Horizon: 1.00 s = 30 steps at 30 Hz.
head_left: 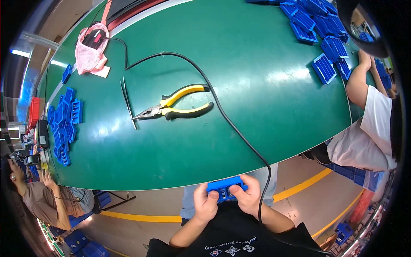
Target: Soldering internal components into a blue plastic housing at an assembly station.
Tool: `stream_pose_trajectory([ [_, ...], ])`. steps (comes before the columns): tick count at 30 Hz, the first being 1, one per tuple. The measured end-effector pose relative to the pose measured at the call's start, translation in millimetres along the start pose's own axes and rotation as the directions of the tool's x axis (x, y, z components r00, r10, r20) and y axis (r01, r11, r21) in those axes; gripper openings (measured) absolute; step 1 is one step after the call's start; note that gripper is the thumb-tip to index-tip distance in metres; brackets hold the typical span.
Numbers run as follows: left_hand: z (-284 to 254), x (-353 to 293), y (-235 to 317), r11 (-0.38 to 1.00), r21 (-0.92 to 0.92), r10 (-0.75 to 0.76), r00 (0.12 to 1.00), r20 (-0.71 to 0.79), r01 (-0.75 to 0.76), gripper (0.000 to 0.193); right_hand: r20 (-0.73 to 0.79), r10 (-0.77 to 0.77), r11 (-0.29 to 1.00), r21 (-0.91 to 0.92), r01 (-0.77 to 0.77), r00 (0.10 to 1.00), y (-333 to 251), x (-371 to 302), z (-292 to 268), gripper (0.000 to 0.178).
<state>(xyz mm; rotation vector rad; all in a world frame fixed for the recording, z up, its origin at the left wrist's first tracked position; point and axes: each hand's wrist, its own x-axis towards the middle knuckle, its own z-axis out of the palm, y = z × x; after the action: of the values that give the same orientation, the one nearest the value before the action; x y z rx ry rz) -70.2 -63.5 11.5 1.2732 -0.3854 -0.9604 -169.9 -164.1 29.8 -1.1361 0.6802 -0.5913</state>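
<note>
Just off the near edge of the green table, close to my body, I hold a small blue slotted plastic part [225, 188] with both hands. My left hand [206, 202] is closed round its left end, with the thumb on its near side. My right hand [248, 195] grips the right end, its thumb pressed on the part's face. Small fittings show inside the part, too small to make out. On the table ahead lie yellow-and-black pliers [184, 103] with jaws and handles apart. Their tip rests by metal tweezers [127, 103].
Blue plastic parts lie piled at far right [321, 30] and at left [64, 124]. A black cable [201, 70] crosses the table past my right arm. A pink mesh bag [90, 53] holds a black device. People sit left [55, 201] and right [368, 107].
</note>
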Motion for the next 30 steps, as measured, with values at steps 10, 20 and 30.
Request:
stream_pose_trajectory([
  [10,1,6,-1,0.983,0.168,0.068,0.998,-0.006,-0.067,0.059,-0.043,-0.04,0.995,-0.092,0.036,0.998,6,4,2,0.046],
  [20,2,1,-7,0.966,0.223,0.138,0.99,-0.023,-0.13,0.047,-0.094,-0.035,0.99,-0.143,0.021,0.995,3,3,3,0.046],
  [30,39,-3,45,0.967,-0.133,-0.245,0.937,-0.249,0.218,0.034,-0.224,0.385,0.923,0.115,-0.368,0.895,-31,-8,24,0.021],
])
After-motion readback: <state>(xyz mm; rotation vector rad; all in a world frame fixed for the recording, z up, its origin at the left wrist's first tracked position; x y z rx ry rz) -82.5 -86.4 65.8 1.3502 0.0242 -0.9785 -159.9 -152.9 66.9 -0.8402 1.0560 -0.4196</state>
